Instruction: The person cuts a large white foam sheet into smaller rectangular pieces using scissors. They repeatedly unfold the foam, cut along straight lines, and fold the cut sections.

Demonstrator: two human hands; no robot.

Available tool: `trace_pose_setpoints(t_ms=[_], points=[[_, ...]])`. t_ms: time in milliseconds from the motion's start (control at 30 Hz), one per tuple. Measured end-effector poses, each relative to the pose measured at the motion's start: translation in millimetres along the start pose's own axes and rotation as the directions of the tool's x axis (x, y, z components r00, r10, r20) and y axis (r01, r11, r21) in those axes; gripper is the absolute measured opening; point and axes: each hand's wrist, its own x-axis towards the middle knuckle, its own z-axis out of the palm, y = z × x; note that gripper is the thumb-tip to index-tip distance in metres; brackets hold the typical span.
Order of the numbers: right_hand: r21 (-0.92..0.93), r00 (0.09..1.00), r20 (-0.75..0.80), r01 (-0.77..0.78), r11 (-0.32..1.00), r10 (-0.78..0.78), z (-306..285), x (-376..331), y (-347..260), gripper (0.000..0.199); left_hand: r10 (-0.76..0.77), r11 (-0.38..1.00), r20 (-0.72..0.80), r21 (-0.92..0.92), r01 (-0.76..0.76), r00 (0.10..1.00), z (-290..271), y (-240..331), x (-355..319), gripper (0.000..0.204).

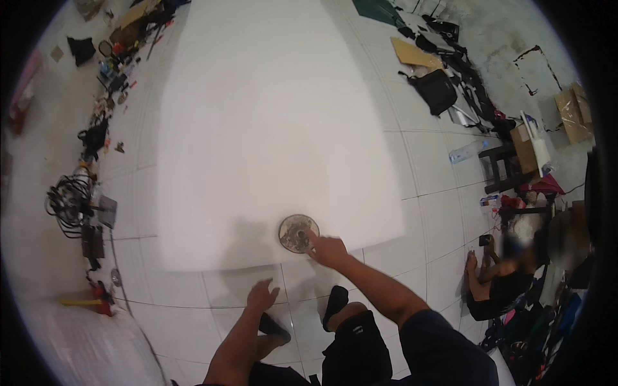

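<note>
A round, worn disc (pixel 295 240), grey-brown and blotched with a small hole at its middle, shows over the near part of a long white sheet (pixel 270 116). My right hand (pixel 329 251) grips the disc at its right side, with the index finger reaching in toward the hole and the thumb by the rim. Whether the disc rests on the sheet or is held just above it, I cannot tell. Nothing is in my left hand (pixel 262 296), which hangs in front of the sheet's near edge with its fingers apart.
Pale floor tiles (pixel 425 212) surround the sheet. Clutter and coiled black cables (pixel 67 201) line the left wall. A black bag (pixel 436 90), a plastic bottle (pixel 468 152) and a dark stool (pixel 501 166) are on the right. Another person (pixel 499 286) sits low at right, holding a phone.
</note>
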Motion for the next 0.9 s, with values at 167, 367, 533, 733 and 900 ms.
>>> trace_pose_setpoints(t_ms=[167, 367, 533, 733, 900], points=[[0.224, 0.973, 0.222, -0.112, 0.968, 0.061, -56.7, -174.9, -16.8, 0.056, -0.211, 0.977, 0.196, 0.069, 0.201, 0.958, -100.3, 44.9, -148.0, 0.056], [0.515, 0.946, 0.059, -0.302, 0.802, 0.319, -160.6, -380.4, 66.7, 0.061, -0.331, 0.899, 0.171, 0.355, 0.256, 0.928, -178.0, 33.1, -213.9, 0.053], [0.310, 0.792, 0.178, -0.609, 0.731, 0.584, -128.1, -480.4, 241.6, 0.059, -0.482, 0.828, -0.122, 0.261, 0.497, 0.868, -209.9, 143.9, -203.2, 0.049], [0.338, 0.802, 0.068, -0.577, 0.743, 0.593, -229.4, -481.1, 383.6, 0.056, -0.391, 0.920, -0.136, -0.032, 0.391, 0.910, -145.9, 340.5, -138.5, 0.052], [0.469, 0.763, -0.120, -0.520, 0.714, 0.635, -360.4, -408.7, 452.6, 0.051, -0.364, 0.930, -0.067, -0.084, 0.359, 0.929, -121.0, 478.5, -78.2, 0.050]])
